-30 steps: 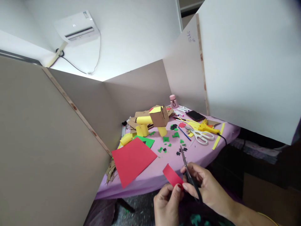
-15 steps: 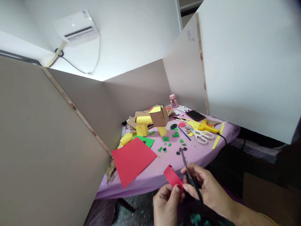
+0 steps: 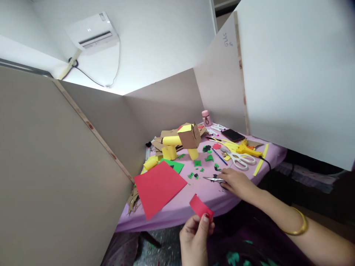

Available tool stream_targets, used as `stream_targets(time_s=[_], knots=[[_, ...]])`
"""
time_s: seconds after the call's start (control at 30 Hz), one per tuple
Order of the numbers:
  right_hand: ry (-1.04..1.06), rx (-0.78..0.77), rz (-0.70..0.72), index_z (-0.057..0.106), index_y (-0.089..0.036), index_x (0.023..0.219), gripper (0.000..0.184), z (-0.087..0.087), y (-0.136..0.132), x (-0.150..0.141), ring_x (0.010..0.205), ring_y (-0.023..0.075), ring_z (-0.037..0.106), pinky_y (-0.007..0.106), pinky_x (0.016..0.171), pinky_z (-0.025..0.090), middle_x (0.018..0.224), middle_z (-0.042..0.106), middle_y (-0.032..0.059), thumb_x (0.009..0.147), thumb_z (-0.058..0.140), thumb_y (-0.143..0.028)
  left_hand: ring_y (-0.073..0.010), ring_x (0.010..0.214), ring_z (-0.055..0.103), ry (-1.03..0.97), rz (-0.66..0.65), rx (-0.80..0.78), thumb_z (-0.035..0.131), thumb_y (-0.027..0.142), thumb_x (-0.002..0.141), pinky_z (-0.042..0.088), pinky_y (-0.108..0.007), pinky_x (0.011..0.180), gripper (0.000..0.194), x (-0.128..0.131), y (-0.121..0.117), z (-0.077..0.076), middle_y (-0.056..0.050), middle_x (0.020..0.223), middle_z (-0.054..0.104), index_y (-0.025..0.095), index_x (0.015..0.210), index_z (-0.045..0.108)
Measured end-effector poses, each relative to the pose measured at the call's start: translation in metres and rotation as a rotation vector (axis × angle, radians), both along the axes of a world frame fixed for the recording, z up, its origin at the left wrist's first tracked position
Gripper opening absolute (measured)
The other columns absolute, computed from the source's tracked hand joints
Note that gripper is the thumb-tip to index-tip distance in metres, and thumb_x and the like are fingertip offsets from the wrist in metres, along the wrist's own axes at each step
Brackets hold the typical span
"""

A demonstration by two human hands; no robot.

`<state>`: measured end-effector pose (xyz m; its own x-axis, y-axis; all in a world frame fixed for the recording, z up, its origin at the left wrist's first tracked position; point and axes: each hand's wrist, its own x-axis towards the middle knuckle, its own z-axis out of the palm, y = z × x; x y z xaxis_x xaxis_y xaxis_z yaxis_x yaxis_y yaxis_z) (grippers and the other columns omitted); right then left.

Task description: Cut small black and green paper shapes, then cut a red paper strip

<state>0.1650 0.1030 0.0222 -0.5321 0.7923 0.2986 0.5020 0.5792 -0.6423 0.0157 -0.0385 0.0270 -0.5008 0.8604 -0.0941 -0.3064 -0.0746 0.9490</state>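
Observation:
Between the thumb and fingers of my left hand (image 3: 195,234) is a small red paper strip (image 3: 199,205), held up in front of the table's near edge. My right hand (image 3: 237,183) reaches over the tabletop, its fingers on the handles of black-handled scissors (image 3: 211,179). The blades point left and rest low by dark paper scraps; the handles are mostly covered by the fingers. Left of both hands lies a large red paper sheet (image 3: 160,189), overlapping a green sheet (image 3: 177,168). Small green paper scraps (image 3: 197,163) are scattered beyond the scissors.
A figure of cardboard box (image 3: 188,138) and yellow paper rolls stands mid-table. To the right are white-handled scissors (image 3: 242,161), a yellow glue gun (image 3: 248,149) with a cord, a blue pencil (image 3: 219,156) and a phone (image 3: 233,135). A pink bottle (image 3: 206,118) stands behind; partition boards enclose the table.
My right hand has moved away from the red strip, forward and right, carrying the scissors down to the tabletop. My left hand keeps the strip in nearly the same place.

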Motion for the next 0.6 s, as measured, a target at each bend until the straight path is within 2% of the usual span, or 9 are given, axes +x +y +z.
stream_targets(time_s=[0.1,0.13,0.17,0.23,0.33,0.43,0.53,0.6], knots=[[0.103,-0.071,0.154,0.063,-0.019,0.087,0.019,0.005,-0.04,-0.005,0.076,0.0168,0.062,0.022,0.066,0.046,0.08,0.067,0.0019,0.092,0.046,-0.024,-0.0114,0.05,0.056,0.083,-0.018,0.024,0.085,0.042,0.046,0.045,-0.019,0.052,0.034,0.0,-0.002,0.003,-0.002,0.051,0.067,0.012,0.054,0.071],[0.156,-0.109,0.209,0.062,-0.019,0.088,0.019,0.006,-0.054,-0.007,0.071,0.0148,0.062,0.02,0.061,0.046,0.078,0.067,-0.0002,0.092,0.046,-0.029,-0.0112,0.05,0.055,0.116,-0.035,0.036,0.084,0.042,0.048,0.045,-0.019,0.052,0.033,0.0,-0.003,0.004,-0.002,0.051,0.066,0.012,0.054,0.071],[0.302,-0.21,0.276,0.061,-0.017,0.085,0.018,0.008,-0.066,-0.009,0.069,0.0148,0.061,0.02,0.059,0.045,0.075,0.066,0.0,0.09,0.05,-0.031,-0.0105,0.05,0.054,0.148,-0.058,0.046,0.084,0.042,0.05,0.044,-0.018,0.052,0.032,0.0,-0.004,0.004,-0.001,0.05,0.066,0.012,0.054,0.071],[0.515,-0.35,0.293,0.058,-0.016,0.074,0.024,0.011,-0.082,-0.013,0.061,0.0139,0.056,0.021,0.056,0.043,0.065,0.062,-0.0007,0.087,0.055,-0.035,-0.0097,0.049,0.052,0.175,-0.107,0.058,0.081,0.044,0.055,0.042,-0.017,0.051,0.033,-0.002,-0.005,0.003,-0.001,0.048,0.064,0.012,0.052,0.07],[0.703,-0.481,0.276,0.056,-0.015,0.068,0.027,0.014,-0.09,-0.016,0.058,0.0133,0.053,0.023,0.057,0.042,0.06,0.057,-0.0016,0.084,0.06,-0.037,-0.0123,0.053,0.057,0.109,-0.15,0.07,0.073,0.052,0.063,0.045,-0.019,0.053,0.039,-0.003,-0.008,0.003,-0.004,0.054,0.068,0.013,0.063,0.074],[0.775,-0.529,0.254,0.058,-0.015,0.069,0.026,0.014,-0.09,-0.017,0.057,0.0132,0.052,0.024,0.057,0.041,0.059,0.056,-0.0016,0.083,0.061,-0.036,-0.0133,0.054,0.06,0.054,-0.122,0.087,0.078,0.049,0.058,0.047,-0.02,0.056,0.037,0.0,-0.01,0.005,-0.005,0.057,0.071,0.015,0.073,0.076],[0.803,-0.564,0.262,0.059,-0.014,0.07,0.026,0.011,-0.092,-0.017,0.058,0.0143,0.054,0.025,0.058,0.042,0.06,0.058,-0.0005,0.083,0.061,-0.037,-0.0102,0.049,0.059,0.052,-0.093,0.081,0.086,0.039,0.049,0.046,-0.017,0.053,0.029,0.004,-0.011,0.009,-0.003,0.052,0.07,0.015,0.062,0.075],[0.801,-0.565,0.268,0.06,-0.014,0.072,0.025,0.008,-0.095,-0.017,0.06,0.0146,0.054,0.026,0.059,0.043,0.062,0.059,-0.0002,0.083,0.062,-0.036,-0.0095,0.047,0.058,0.043,-0.091,0.061,0.086,0.039,0.047,0.046,-0.017,0.051,0.029,0.006,-0.011,0.011,-0.002,0.05,0.069,0.014,0.056,0.073]])
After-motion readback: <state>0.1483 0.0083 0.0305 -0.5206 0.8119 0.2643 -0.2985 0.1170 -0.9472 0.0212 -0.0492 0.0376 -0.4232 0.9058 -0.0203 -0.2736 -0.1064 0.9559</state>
